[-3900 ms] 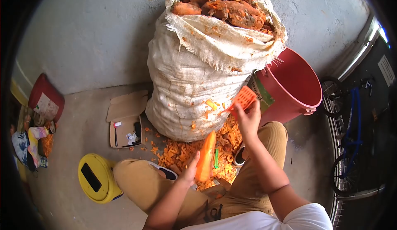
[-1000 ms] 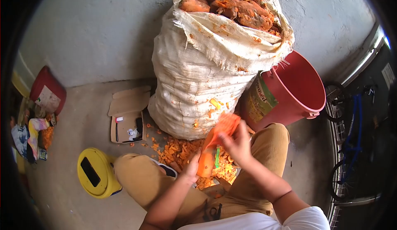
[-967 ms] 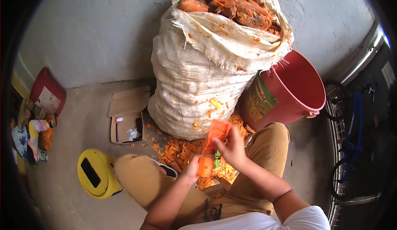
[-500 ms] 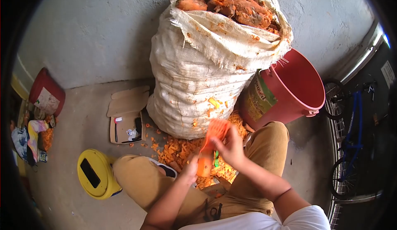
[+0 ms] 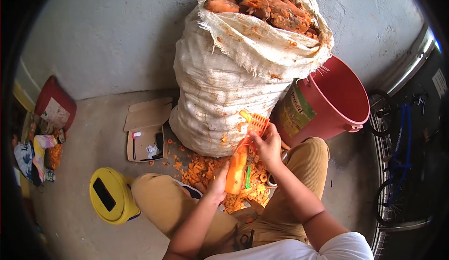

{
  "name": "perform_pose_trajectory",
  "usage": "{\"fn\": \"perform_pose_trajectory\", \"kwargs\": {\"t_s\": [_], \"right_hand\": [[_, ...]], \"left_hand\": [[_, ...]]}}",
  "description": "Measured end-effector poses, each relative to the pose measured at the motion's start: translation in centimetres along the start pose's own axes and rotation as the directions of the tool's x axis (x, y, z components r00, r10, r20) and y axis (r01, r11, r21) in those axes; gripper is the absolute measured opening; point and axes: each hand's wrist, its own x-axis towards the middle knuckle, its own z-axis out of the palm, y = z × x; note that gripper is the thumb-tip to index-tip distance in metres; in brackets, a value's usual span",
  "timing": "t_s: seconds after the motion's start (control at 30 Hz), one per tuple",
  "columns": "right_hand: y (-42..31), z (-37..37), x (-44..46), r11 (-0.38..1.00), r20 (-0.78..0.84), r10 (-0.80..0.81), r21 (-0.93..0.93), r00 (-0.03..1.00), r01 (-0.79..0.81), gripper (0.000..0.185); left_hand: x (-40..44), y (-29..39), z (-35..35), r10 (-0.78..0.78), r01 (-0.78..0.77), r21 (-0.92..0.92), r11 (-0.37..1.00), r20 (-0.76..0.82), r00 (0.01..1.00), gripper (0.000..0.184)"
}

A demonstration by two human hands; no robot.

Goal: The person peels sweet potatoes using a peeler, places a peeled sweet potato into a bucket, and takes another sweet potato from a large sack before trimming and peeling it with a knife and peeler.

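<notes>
A large peeled carrot (image 5: 235, 173) slants upward between my knees, its lower part gripped in my left hand (image 5: 218, 183). My right hand (image 5: 268, 148) is closed around an orange slotted plastic peeler (image 5: 257, 123), whose lower part overlaps the carrot's upper end. Fingers hide some of the peeler, so exactly where its edge touches cannot be made out. Beneath my hands lies a heap of orange peelings (image 5: 202, 169), with a narrow green tool (image 5: 248, 177) on it. Just beyond stands a big white woven sack (image 5: 220, 87), its open top full of unpeeled carrots (image 5: 285, 12).
A red bucket (image 5: 343, 99) stands right of the sack. An open cardboard box (image 5: 142, 150) lies on the left, near a yellow lidded bucket (image 5: 122, 204) carrying a dark phone (image 5: 104, 194). A blue bicycle (image 5: 400, 152) is at far right, another red container (image 5: 56, 106) far left.
The peeler has shifted from blurred motion over the carrot to a sharper, tilted position farther up and right. More of the carrot's peeled side shows. My left hand keeps its hold.
</notes>
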Motion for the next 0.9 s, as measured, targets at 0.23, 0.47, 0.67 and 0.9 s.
{"fn": "perform_pose_trajectory", "kwargs": {"t_s": [0.23, 0.47, 0.67, 0.9], "right_hand": [[-0.6, -5.6, 5.5, 0.966, -0.306, -0.151, -0.246, 0.940, 0.075, 0.022], [-2.8, -2.0, -0.8, 0.993, 0.096, 0.041, 0.105, 0.994, -0.051, 0.030], [-1.8, 0.3, -5.4, 0.976, 0.285, 0.104, 0.153, 0.953, -0.152, 0.036], [-1.6, 0.5, -6.7, 0.997, 0.386, 0.047, 0.034, 0.921, -0.065, 0.035]], "left_hand": [[-1.4, -0.1, -0.5, -0.125, 0.127, -0.043, 0.991, 0.039, 0.991, 0.043], [-0.4, 0.1, -0.2, -0.149, 0.165, -0.146, 0.975, 0.114, 0.982, 0.041], [0.3, -0.3, 0.0, -0.076, 0.082, -0.278, 0.957, 0.035, 0.997, 0.039], [0.5, 0.2, 0.4, -0.068, 0.092, -0.337, 0.937, 0.084, 0.994, 0.044]]}}
